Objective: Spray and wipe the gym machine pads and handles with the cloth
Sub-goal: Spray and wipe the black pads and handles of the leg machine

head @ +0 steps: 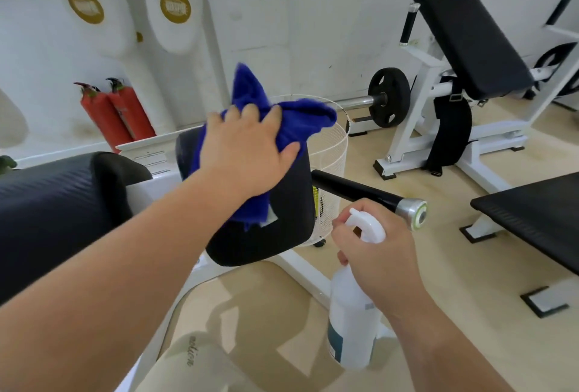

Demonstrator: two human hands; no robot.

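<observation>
My left hand (247, 150) presses a blue cloth (300, 117) flat against the top of a black machine pad (269, 235) at the centre of the view. A second black pad (53, 200) lies to its left. A black handle with a silver end cap (369, 192) sticks out to the right of the centre pad. Just below that handle, my right hand (379, 257) grips the neck of a white spray bottle (351, 319), which hangs upright with its nozzle pointing left.
A white wire basket (332, 153) stands behind the pad. Two red fire extinguishers (116, 116) lean on the back wall. A white bench machine with a black pad (466, 34) and a weight plate (388, 100) stands at right. Another black bench (539, 219) sits at far right.
</observation>
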